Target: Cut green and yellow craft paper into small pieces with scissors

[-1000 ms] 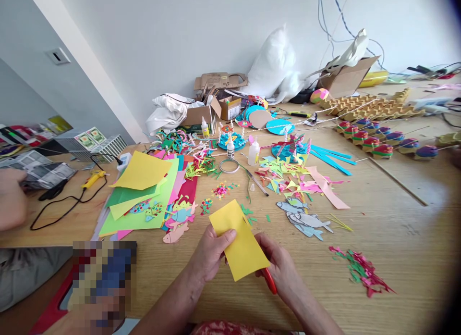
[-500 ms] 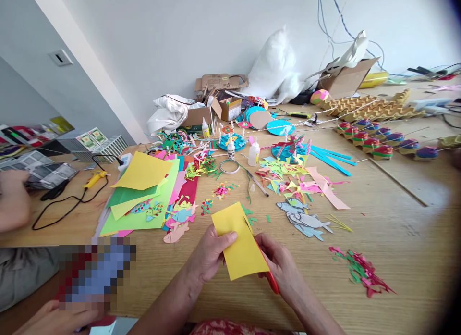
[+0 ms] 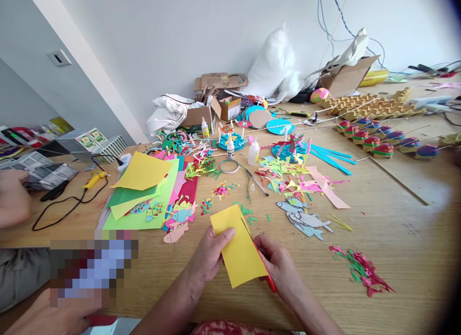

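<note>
Paper (image 3: 242, 255) in plain yellow was held at a slant above the near part of the wooden surface (image 3: 324, 258), in front of the person, with red-handled scissors (image 3: 271, 283) at its right edge. A thin, dark line (image 3: 247, 228) ran just inside that edge near the top; whether it was blade or slit could not be told. The likeliest mishap seemed a crooked or torn edge: the paper was thin and steadied from one side, so it might bend or twist if the blades closed off line. A lesser danger lay underneath, where the left fingers were hidden and could stray into the blades' path. The left hand (image 3: 209, 255) had a narrow grip, a pinch with its thumb flat on top of the paper. The right hand (image 3: 276, 260) had its grip curled around the scissors' handle; how far the blades were parted could not be seen. Just beyond the paper lay small green scraps (image 3: 247, 211); to the right, grey paper fish (image 3: 306, 219); to the left, a stack of coloured sheets (image 3: 118, 223) topped by another yellow piece (image 3: 144, 170).
</note>
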Demonstrator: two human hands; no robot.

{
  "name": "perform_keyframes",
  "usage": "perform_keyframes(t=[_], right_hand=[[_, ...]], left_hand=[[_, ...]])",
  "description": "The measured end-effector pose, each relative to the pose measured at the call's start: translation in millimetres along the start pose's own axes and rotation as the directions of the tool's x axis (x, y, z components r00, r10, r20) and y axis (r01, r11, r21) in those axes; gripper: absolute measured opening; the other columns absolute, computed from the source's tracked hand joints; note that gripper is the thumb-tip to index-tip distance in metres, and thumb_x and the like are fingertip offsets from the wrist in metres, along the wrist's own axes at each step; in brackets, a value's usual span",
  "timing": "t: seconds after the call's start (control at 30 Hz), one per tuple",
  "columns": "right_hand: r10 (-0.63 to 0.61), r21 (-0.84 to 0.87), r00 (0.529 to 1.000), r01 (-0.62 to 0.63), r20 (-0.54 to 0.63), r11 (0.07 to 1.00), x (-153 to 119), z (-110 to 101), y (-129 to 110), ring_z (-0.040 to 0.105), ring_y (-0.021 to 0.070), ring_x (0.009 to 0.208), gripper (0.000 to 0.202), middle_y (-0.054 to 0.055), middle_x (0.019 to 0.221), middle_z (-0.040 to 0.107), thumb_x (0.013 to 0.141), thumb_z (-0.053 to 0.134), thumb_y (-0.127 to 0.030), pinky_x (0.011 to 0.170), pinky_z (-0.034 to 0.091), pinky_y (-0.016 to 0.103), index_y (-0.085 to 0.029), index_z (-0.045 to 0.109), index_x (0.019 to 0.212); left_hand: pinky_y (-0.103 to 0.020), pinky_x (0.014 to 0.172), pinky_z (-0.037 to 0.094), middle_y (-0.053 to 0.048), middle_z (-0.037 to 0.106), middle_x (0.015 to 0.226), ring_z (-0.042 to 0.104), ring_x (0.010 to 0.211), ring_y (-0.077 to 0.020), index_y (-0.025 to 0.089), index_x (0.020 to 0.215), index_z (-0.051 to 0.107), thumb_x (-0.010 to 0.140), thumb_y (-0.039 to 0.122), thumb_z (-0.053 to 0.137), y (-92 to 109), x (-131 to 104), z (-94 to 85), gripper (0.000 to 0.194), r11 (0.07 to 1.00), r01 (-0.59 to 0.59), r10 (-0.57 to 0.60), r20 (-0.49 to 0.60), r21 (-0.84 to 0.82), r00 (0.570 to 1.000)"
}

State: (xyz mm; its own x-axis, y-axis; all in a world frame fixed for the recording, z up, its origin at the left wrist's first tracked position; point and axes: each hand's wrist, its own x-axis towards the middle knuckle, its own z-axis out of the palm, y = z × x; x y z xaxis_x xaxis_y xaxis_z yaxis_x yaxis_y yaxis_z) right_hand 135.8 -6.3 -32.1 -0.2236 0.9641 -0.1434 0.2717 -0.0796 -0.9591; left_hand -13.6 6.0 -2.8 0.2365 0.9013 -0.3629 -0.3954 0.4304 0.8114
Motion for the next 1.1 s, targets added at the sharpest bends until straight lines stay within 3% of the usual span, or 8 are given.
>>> perform_keyframes(t=[0.33, 0.6, 0.9, 1.1], right_hand=[[0.006, 0.088, 1.000, -0.006, 0.000, 0.996, 0, 0, -1, 0.042, 0.0098, 0.049, 0.034, -0.004, 0.053, 0.047, 0.075, 0.046, -0.049, 0.045, 0.034, 0.020, -0.018, 0.047, 0.062], [0.011, 0.011, 1.000, -0.011, -0.027, 1.000, 0, 0, 3, 0.043, 0.0108, 0.051, 0.033, -0.003, 0.054, 0.048, 0.077, 0.045, -0.047, 0.046, 0.034, 0.020, -0.017, 0.048, 0.062], [0.028, 0.084, 1.000, -0.027, -0.006, 0.996, -1, 0, 2, 0.046, 0.0114, 0.051, 0.033, -0.003, 0.055, 0.049, 0.076, 0.045, -0.049, 0.045, 0.035, 0.021, -0.018, 0.046, 0.064], [0.039, 0.062, 0.998, -0.036, -0.039, 0.997, -2, 1, 7, 0.046, 0.0112, 0.050, 0.032, -0.003, 0.053, 0.049, 0.075, 0.048, -0.046, 0.044, 0.034, 0.021, -0.018, 0.046, 0.061]], left_hand=[[-0.027, 0.066, 0.044, -0.006, 0.066, 0.079, 0.059, 0.068, -0.0181, 0.018, 0.087, 0.062, 0.069, 0.033, 0.062, -2, -4, 3.7, 0.024, 0.999, 0.029, -0.029, 0.035, 0.013, 0.999], [-0.026, 0.063, 0.044, -0.005, 0.065, 0.075, 0.058, 0.064, -0.0166, 0.017, 0.085, 0.062, 0.068, 0.032, 0.063, -3, -4, 3.9, 0.023, 0.999, 0.049, -0.049, 0.017, 0.010, 0.999], [-0.028, 0.068, 0.044, -0.007, 0.065, 0.081, 0.060, 0.069, -0.0182, 0.017, 0.091, 0.061, 0.073, 0.030, 0.058, -10, -7, 6.1, 0.023, 0.999, 0.044, -0.043, 0.120, -0.006, 0.992], [-0.027, 0.067, 0.044, -0.007, 0.065, 0.080, 0.060, 0.068, -0.0170, 0.016, 0.091, 0.060, 0.074, 0.029, 0.057, -10, -7, 5.0, 0.022, 0.999, 0.048, -0.047, 0.123, -0.002, 0.991]])
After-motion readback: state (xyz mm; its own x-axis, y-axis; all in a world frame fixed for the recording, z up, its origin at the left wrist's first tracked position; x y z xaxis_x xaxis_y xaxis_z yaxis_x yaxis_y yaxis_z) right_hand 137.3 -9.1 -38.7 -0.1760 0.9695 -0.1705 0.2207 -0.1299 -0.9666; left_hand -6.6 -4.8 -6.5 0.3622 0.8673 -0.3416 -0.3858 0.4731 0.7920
